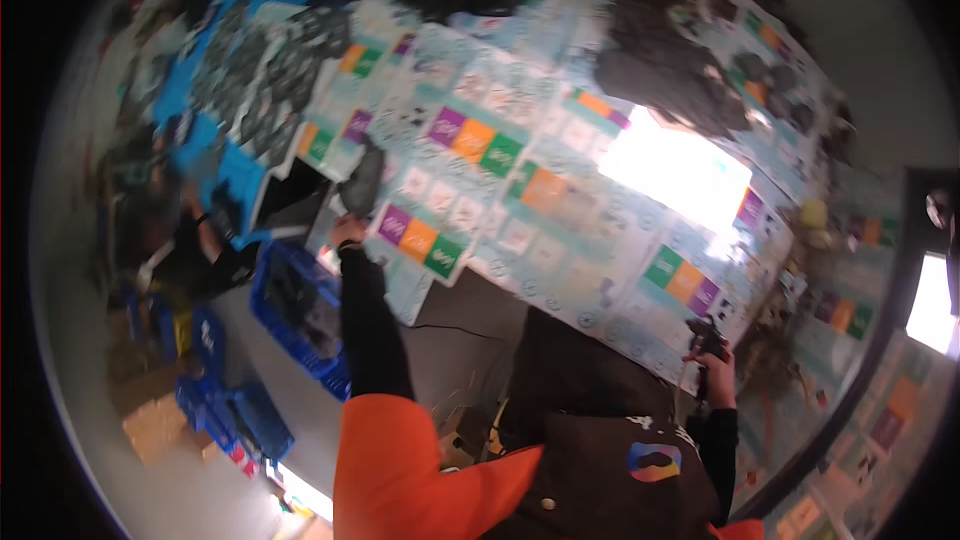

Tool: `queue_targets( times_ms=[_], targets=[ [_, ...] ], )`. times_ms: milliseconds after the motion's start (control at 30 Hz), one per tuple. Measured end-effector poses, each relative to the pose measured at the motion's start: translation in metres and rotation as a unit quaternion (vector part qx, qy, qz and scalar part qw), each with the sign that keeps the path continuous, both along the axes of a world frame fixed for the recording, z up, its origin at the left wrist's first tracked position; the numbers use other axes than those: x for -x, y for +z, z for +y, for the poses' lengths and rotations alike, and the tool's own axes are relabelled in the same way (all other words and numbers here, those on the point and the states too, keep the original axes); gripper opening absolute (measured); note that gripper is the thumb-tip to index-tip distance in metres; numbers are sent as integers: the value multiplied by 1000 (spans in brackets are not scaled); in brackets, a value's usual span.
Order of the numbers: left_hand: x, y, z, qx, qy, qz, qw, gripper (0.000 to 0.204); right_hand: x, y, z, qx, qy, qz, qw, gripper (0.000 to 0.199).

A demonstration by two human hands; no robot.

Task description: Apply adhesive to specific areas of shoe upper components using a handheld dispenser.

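Observation:
My left hand [348, 230] is closed on the lower end of a dark grey, elongated piece [364, 178] at the left side of the table; its exact kind is blurred. My right hand [718, 376] is wrapped round a black hand tool [706, 339] at the table's near right edge. The tool's shape is too blurred to name more closely. Between my hands lies the table [560, 275], covered with pale printed sheets bearing purple, orange and green squares.
A blue plastic basket [290, 310] with dark pieces stands left of my left arm. Beyond it is a co-worker's arm [205, 235]. Many dark grey pieces [270, 80] lie on blue sheeting at far left. A dark cloth heap [665, 65] lies at far right.

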State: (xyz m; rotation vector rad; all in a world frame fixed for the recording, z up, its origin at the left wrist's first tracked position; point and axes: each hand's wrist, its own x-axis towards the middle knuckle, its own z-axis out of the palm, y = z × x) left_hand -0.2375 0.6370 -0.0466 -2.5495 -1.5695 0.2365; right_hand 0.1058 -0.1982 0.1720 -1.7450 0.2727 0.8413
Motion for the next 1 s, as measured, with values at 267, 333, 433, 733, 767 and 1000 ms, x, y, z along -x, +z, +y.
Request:
queue_targets(
  times_ms=[267, 333, 433, 733, 767, 1000],
  targets=[
    [-185, -13, -139, 344, 83, -537, 766, 45, -6, 24, 33, 17, -15, 52, 998, 26],
    [-364, 19, -302, 629, 161, -476, 593, 34, 0, 30, 6, 68, -83, 38, 993, 27],
    [-492, 56, -398, 788, 218, -415, 399, 40, 8, 34, 3, 44, -97, 19, 994, 30],
    [-702, -8, -509, 737, 362, -466, 329, 45, 74, 50, -35, 70, -204, 26, 976, 35],
    [-709, -5, -520, 736, 377, -452, 336, 42, 78, 54, -37, 74, -217, 27, 973, 35],
    [-699, -10, -518, 560, 85, -285, 773, 61, 90, 50, -51, 73, -230, 29, 970, 34]
  ],
)
